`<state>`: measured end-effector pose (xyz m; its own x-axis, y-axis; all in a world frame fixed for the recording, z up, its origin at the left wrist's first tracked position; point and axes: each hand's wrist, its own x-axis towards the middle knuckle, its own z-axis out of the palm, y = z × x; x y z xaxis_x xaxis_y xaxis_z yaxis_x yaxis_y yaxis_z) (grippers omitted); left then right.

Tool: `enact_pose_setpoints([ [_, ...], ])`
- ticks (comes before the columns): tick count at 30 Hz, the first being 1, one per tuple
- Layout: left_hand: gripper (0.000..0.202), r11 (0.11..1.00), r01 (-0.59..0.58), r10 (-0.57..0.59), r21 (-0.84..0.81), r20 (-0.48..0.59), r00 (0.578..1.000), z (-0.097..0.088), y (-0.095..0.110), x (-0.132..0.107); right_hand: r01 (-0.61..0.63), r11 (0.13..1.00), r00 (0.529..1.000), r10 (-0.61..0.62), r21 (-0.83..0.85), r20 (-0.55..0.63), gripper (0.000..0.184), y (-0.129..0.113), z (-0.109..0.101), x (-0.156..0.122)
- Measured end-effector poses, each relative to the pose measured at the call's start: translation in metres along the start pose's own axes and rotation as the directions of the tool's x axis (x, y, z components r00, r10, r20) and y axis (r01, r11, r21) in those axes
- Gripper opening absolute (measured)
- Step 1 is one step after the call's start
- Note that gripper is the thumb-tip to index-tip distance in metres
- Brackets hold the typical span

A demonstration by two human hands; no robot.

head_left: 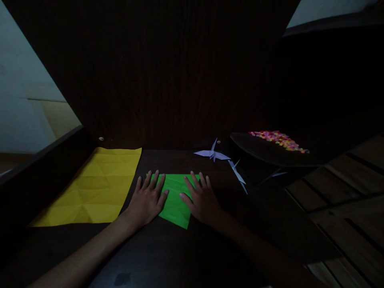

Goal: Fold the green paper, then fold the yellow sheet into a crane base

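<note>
A green sheet of paper (175, 200) with faint crease lines lies on the dark wooden surface in front of me. My left hand (149, 200) rests on its left side, fingers spread and pointing away from me. On the right side lies my right hand (202, 198), also flat with its fingers apart. Both thumbs point inward over the green paper, and parts of its side edges are hidden under the hands. Left of my left hand is a larger yellow sheet of paper (99, 188), creased all over and lying unfolded.
A lavender origami crane (212, 154) stands near the back panel (168, 80). Beside it lies a pale blue folded paper piece (237, 173). Small pink and yellow pieces (279, 140) cover part of a dark shelf (255, 150) at right. A raised side board (45, 160) bounds the left.
</note>
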<state>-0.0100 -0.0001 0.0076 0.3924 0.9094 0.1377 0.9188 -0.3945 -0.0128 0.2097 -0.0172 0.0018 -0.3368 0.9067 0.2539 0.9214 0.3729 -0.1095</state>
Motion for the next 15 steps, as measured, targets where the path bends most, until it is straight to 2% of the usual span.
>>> enact_pose_setpoints([
  [8, 0.059, 0.998, -0.059, 0.056, -0.030, -0.097, 0.994, 0.008, -0.006, -0.001, -0.058, 0.998, 0.997, 0.057, -0.019, -0.054, 0.069, 0.004, 0.007, -0.001],
  [12, 0.061, 0.999, -0.050, 0.051, 0.010, -0.089, 0.995, 0.003, -0.004, 0.000, -0.022, 1.000, 0.995, 0.021, -0.003, -0.102, 0.071, 0.005, 0.007, 0.000],
  [15, 0.057, 0.998, -0.055, 0.058, 0.038, -0.085, 0.995, -0.004, -0.002, 0.002, 0.024, 1.000, 0.995, -0.023, 0.013, -0.095, 0.074, 0.003, 0.004, 0.000],
])
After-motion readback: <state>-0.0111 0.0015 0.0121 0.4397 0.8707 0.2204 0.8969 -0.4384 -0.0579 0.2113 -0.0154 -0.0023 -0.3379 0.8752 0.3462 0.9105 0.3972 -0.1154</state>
